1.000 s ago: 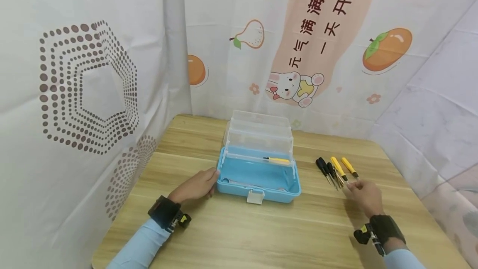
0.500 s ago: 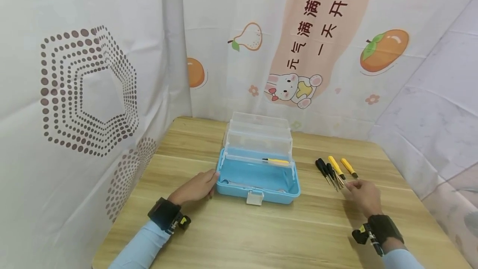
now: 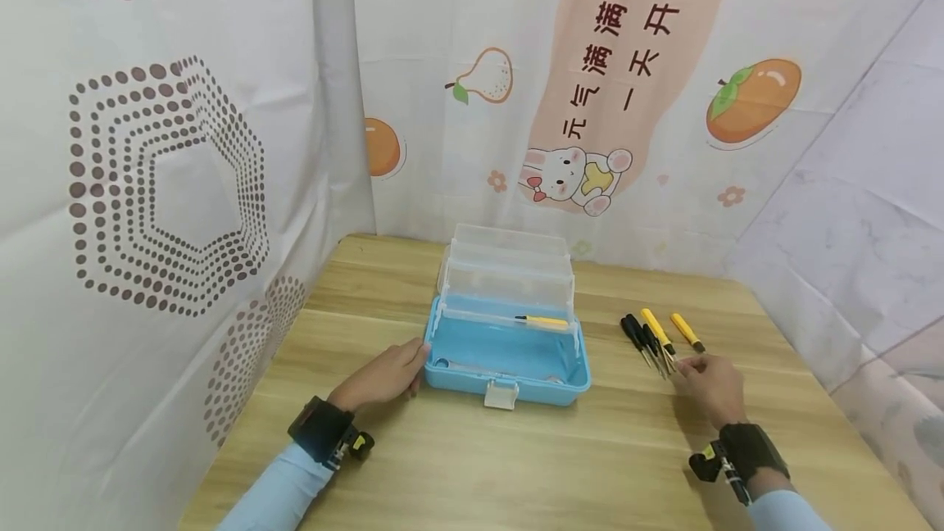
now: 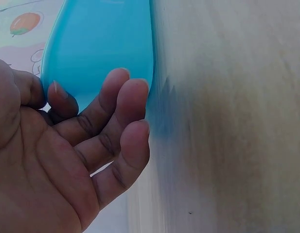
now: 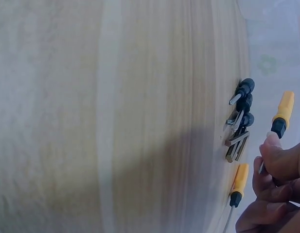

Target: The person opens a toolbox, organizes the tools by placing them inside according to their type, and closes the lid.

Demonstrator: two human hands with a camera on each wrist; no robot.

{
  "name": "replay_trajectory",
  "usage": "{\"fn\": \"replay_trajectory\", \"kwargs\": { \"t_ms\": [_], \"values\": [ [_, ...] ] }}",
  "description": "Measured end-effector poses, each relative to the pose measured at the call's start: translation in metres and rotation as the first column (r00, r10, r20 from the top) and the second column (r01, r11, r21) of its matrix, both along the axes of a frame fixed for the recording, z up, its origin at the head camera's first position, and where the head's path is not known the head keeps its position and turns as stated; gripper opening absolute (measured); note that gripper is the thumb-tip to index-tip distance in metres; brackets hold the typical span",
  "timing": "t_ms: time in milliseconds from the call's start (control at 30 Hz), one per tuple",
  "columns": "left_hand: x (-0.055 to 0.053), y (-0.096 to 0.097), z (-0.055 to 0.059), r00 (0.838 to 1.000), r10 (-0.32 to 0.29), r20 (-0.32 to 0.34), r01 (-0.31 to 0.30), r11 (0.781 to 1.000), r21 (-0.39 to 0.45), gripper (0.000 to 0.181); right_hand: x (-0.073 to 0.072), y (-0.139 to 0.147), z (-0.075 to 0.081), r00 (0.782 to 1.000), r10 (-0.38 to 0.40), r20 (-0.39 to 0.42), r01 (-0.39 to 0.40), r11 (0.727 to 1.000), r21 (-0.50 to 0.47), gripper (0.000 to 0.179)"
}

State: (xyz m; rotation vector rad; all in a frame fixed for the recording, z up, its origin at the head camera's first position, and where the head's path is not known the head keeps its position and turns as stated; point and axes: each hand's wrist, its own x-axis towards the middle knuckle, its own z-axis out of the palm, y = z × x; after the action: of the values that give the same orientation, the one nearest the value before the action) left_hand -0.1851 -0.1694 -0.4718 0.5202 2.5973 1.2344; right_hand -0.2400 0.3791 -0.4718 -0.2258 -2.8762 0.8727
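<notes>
A blue toolbox (image 3: 509, 392) stands open on the table, its clear tiered trays (image 3: 510, 281) raised at the back. My left hand (image 3: 383, 375) holds its left end, thumb and index finger at the rim, other fingers curled loosely beside the blue wall (image 4: 98, 43). A wrench (image 3: 442, 363) lies along the box floor, and a yellow-handled screwdriver (image 3: 546, 323) lies in the lowest tray. With thumb and fingers, my right hand (image 3: 714, 388) pinches the metal shaft of another yellow-handled screwdriver (image 5: 284, 109); its handle points away from the hand, above the table.
Beside the right hand lie a further yellow-handled screwdriver (image 3: 687, 331), several black-handled screwdrivers (image 3: 633, 329) and some small L-shaped metal pieces (image 5: 237, 143). The wooden table (image 3: 472, 465) ends against printed curtains (image 3: 457, 162) at the back and left.
The pinched screwdriver's handle has shifted slightly left, nearer the black-handled ones. My left hand keeps its place on the toolbox. The head view has drifted a little.
</notes>
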Motion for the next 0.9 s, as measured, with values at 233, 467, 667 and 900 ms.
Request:
{"fn": "replay_trajectory", "kwargs": {
  "t_ms": [233,467,667,900],
  "values": [
    [0.003,-0.001,-0.005,1.0,-0.001,0.001,0.001,1.0,-0.008,0.044,0.001,-0.003,-0.001,0.999,-0.025,0.027,0.025,0.999,-0.021,0.03],
    [0.002,-0.003,-0.004,1.0,-0.004,-0.005,0.004,1.0,-0.012,0.044,-0.002,-0.008,0.0,1.0,-0.017,0.005,0.017,1.0,0.001,0.029],
    [-0.002,-0.004,-0.004,1.0,-0.009,-0.016,0.009,1.0,-0.009,0.043,-0.002,-0.014,0.002,0.999,0.005,-0.039,-0.004,1.0,0.026,0.028],
    [-0.003,-0.003,-0.004,1.0,-0.008,-0.02,0.007,1.0,-0.011,0.041,-0.005,-0.016,0.002,0.999,0.006,-0.04,-0.005,0.999,0.037,0.027]
  ]
}}
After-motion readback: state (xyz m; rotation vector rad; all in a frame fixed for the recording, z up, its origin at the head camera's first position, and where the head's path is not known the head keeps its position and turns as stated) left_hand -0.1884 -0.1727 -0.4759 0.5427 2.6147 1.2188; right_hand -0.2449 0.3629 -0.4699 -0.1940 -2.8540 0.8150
